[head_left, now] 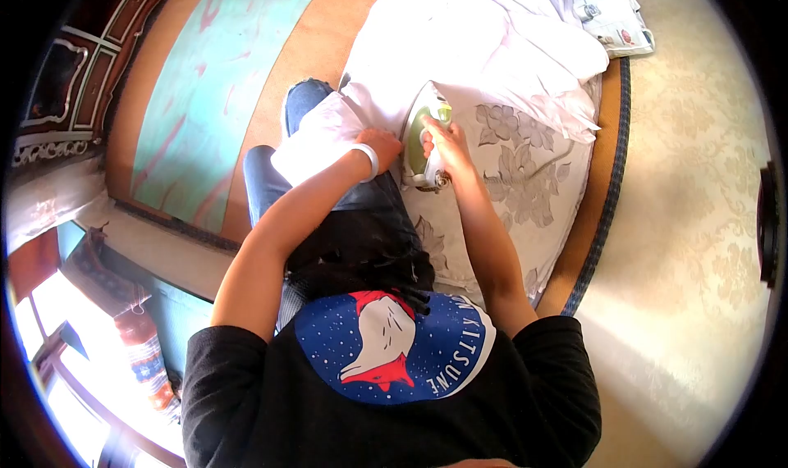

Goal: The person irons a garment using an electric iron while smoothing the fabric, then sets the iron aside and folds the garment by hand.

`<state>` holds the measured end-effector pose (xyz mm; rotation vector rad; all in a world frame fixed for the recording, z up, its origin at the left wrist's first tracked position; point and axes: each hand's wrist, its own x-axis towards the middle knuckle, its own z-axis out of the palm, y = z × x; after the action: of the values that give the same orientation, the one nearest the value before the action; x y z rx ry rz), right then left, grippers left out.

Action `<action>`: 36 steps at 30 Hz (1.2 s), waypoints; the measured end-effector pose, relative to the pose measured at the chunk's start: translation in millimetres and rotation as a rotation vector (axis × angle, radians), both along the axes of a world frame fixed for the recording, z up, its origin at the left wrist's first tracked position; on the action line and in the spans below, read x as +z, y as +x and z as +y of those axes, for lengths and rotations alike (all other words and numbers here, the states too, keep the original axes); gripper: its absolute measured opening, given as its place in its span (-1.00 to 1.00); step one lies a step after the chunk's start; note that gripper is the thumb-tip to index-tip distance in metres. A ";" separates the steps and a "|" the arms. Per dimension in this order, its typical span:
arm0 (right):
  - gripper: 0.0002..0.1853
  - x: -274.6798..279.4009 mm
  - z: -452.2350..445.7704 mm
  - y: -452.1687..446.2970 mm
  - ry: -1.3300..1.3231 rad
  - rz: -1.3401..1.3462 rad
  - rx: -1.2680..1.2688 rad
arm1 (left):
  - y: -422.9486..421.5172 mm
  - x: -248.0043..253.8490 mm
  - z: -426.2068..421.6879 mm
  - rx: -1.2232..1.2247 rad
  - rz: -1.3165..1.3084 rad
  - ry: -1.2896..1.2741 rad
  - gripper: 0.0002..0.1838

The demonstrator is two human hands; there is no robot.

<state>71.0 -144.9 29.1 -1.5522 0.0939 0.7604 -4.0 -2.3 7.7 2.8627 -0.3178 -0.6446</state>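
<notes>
My right hand (446, 146) is wrapped round the handle of a white and green iron (420, 144), whose tip points away from me. The iron is at the near edge of a white cloth, over a pad with grey flowers (525, 164). To its left, my left hand (380, 146), with a white band on the wrist, rests closed on white fabric (316, 144). That fabric lies over my knee and lap. Whether the left fingers pinch the fabric is too small to tell for certain, but they are curled against it.
White cloth (443, 33) spreads over the far part of the pad. A printed bag (611, 17) lies at the far right. On the left are a turquoise mat strip (197, 91) and dark carved furniture (90, 82). A patterned wall (689, 181) stands right.
</notes>
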 end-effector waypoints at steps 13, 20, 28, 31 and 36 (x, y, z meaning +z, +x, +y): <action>-0.81 -1.6 4.9 72.7 0.046 0.146 -0.276 | 1.2 -3.7 0.9 0.035 0.019 -0.049 -0.80; -0.79 -2.7 14.4 119.9 0.065 0.201 -0.270 | 0.9 -9.5 0.7 0.030 -0.013 -0.046 -0.80; -0.79 3.8 22.0 152.9 0.032 0.178 -0.129 | 3.1 -3.5 0.8 0.037 0.035 -0.044 -0.81; -0.80 9.5 29.9 160.2 0.053 0.187 -0.124 | 1.9 -13.6 0.4 0.015 0.000 -0.039 -0.81; -0.81 7.4 40.2 184.1 0.125 0.214 -0.064 | 2.2 -17.4 0.2 0.020 -0.008 -0.027 -0.80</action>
<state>255.2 -104.7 36.4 -1.3399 0.2484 0.8633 -1.8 -2.2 -9.8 2.8399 -0.2970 -0.6213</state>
